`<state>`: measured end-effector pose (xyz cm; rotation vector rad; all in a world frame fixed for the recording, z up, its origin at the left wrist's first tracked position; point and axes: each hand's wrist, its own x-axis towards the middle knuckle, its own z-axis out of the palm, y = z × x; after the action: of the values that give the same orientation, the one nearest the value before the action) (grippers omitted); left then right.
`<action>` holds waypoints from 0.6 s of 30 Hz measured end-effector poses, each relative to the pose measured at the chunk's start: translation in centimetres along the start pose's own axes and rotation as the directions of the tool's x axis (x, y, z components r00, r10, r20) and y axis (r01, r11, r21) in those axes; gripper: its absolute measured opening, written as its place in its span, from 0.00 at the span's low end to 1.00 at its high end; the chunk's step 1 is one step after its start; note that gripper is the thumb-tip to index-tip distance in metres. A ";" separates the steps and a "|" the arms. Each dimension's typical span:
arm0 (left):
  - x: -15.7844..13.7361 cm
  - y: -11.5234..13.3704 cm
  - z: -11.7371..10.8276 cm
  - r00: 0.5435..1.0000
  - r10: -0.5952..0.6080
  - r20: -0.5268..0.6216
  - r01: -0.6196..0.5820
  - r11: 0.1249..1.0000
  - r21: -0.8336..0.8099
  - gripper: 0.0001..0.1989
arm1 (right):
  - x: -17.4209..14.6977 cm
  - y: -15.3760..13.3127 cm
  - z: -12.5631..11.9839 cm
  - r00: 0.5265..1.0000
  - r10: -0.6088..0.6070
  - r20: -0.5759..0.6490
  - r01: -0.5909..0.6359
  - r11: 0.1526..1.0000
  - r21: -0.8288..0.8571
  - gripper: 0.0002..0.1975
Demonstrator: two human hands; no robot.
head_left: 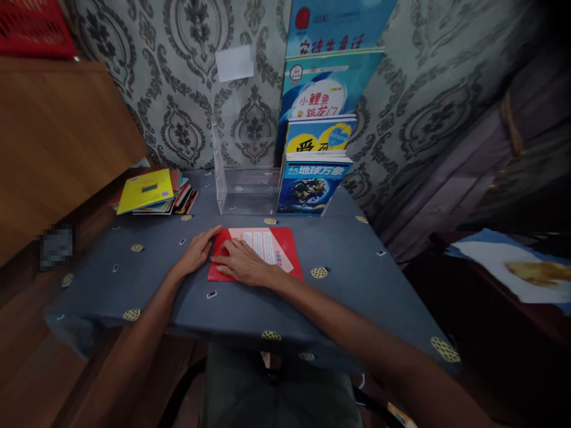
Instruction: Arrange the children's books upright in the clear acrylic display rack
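Observation:
A red booklet (292,244) with a pale pink panel and printed text lies flat on the table in front of me. My right hand (243,261) rests palm down across its left half, fingers spread and pointing left. At the booklet's left edge is my left hand (196,252), its fingers stretched toward the upper left corner. Neither hand is wrapped around anything. Part of the booklet's cover is hidden under my right hand.
Behind the booklet stands a clear acrylic rack (247,193), with several upright books (312,187) at its right side. A loose pile topped by a yellow book (147,189) lies at the back left. The patterned blue tablecloth (348,285) hangs over the table's front edge.

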<state>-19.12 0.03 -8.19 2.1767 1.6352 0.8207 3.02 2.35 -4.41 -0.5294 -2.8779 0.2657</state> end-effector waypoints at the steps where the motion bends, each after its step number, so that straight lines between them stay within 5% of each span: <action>1: 0.0 0.0 0.0 1.000 -0.005 -0.004 0.005 1.000 -0.022 0.29 | 0.3 0.2 -0.1 1.000 0.022 0.000 -0.022 1.000 -0.010 0.20; 18: -0.3 0.7 0.6 0.997 -0.037 -0.062 0.042 0.996 0.076 0.33 | 3.9 1.6 0.7 0.971 0.217 -0.099 -0.225 0.971 -0.079 0.19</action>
<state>-18.25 -0.38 -8.35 2.1837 1.7615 0.8334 -0.18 5.15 -4.74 -0.8580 -2.7543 0.1424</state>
